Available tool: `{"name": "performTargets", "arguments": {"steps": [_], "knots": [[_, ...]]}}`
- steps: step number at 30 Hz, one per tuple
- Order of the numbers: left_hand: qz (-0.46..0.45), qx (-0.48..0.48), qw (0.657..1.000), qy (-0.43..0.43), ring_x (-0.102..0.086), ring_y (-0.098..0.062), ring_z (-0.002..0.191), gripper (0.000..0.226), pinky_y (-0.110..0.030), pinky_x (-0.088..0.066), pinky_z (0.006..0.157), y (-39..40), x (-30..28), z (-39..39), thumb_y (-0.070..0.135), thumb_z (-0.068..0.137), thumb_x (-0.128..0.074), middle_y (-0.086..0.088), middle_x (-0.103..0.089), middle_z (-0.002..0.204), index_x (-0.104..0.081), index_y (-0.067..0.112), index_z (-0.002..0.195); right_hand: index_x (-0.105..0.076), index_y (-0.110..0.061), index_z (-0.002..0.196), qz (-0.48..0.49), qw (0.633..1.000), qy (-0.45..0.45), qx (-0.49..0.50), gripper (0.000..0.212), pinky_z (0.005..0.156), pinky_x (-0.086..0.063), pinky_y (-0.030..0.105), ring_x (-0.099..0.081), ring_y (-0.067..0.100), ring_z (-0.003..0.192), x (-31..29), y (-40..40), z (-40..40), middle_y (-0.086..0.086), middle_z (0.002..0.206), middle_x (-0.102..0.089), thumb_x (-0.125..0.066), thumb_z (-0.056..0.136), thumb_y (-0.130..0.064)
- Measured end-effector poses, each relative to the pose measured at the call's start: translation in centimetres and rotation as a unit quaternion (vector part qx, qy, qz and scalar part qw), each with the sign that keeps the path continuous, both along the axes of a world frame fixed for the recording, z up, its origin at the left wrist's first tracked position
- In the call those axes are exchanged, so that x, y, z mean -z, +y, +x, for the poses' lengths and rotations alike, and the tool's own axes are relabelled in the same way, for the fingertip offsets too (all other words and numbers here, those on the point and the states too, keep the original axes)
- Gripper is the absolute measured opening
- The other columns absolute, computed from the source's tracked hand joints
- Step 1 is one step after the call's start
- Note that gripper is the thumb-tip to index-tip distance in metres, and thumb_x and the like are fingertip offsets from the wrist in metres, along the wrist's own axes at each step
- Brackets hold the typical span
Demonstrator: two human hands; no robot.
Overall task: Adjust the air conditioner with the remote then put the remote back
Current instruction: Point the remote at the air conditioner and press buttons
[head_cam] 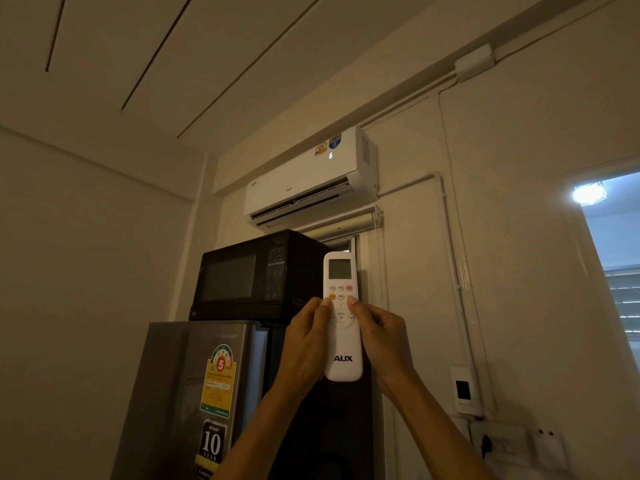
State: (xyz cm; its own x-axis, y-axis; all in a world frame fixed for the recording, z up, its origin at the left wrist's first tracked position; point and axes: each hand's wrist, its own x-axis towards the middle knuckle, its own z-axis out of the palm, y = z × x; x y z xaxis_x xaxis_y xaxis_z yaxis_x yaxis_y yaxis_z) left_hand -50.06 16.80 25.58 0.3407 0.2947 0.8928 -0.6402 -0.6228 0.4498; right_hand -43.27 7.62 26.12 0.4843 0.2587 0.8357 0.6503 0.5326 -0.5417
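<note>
A white AUX remote (343, 355) is held upright in front of me, its screen at the top, pointing up toward the air conditioner (311, 178). My left hand (304, 344) grips its left side, thumb resting on an orange button. My right hand (381, 337) grips the right side, thumb on the buttons just below the screen row. The white air conditioner hangs high on the wall with its flap open and a lit digit on its front.
A black microwave (256, 275) sits on a grey fridge (194, 393) at the left, below the air conditioner. A wall-mounted holder (464, 389) and sockets (502, 441) are at the lower right. A bright window (613, 254) is at the right edge.
</note>
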Motion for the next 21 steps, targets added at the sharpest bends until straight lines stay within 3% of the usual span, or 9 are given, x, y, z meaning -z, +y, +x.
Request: {"name": "performTargets", "arguments": {"steps": [4,9,15,21], "knots": [[0.001,0.002,1.000,0.001,-0.066,-0.003,0.063,0.018,-0.016,-0.054,0.054,0.01,0.10,0.01,0.025,0.094,-0.034,-0.002,-0.064,0.083,-0.050,0.023,0.086,-0.058,-0.033,0.078,-0.005,1.000,-0.002,0.005,0.008,0.046,-0.049,0.010,-0.064,0.006,0.064,0.09,0.12,0.11,-0.013,0.075,-0.064,-0.056,0.085,-0.030],[-0.007,0.013,1.000,0.001,-0.066,-0.004,0.063,0.018,-0.017,-0.054,0.054,-0.06,0.04,0.07,0.025,0.094,-0.035,-0.002,-0.064,0.083,-0.051,0.023,0.085,-0.058,-0.034,0.075,-0.002,1.000,0.002,0.014,0.008,0.056,-0.052,0.021,-0.066,0.009,0.066,-0.01,0.38,0.37,-0.011,0.075,-0.065,-0.057,0.083,-0.033],[-0.002,0.011,1.000,0.001,-0.067,-0.006,0.064,0.018,-0.019,-0.055,0.055,-0.08,0.06,0.06,0.025,0.094,-0.035,-0.001,-0.064,0.082,-0.051,0.024,0.085,-0.060,-0.029,0.080,-0.007,1.000,0.002,0.021,0.006,0.050,-0.050,0.014,-0.065,0.006,0.065,-0.01,0.41,0.64,-0.011,0.075,-0.065,-0.057,0.084,-0.033],[-0.004,0.004,1.000,0.007,-0.067,-0.005,0.065,0.018,-0.017,-0.054,0.055,-0.01,0.32,0.40,0.026,0.094,-0.036,-0.001,-0.064,0.083,-0.051,0.023,0.085,-0.060,-0.028,0.076,-0.005,0.999,0.017,0.029,0.010,0.049,-0.049,0.016,-0.066,0.008,0.062,-0.09,0.53,0.83,-0.008,0.074,-0.066,-0.058,0.082,-0.036]]}}
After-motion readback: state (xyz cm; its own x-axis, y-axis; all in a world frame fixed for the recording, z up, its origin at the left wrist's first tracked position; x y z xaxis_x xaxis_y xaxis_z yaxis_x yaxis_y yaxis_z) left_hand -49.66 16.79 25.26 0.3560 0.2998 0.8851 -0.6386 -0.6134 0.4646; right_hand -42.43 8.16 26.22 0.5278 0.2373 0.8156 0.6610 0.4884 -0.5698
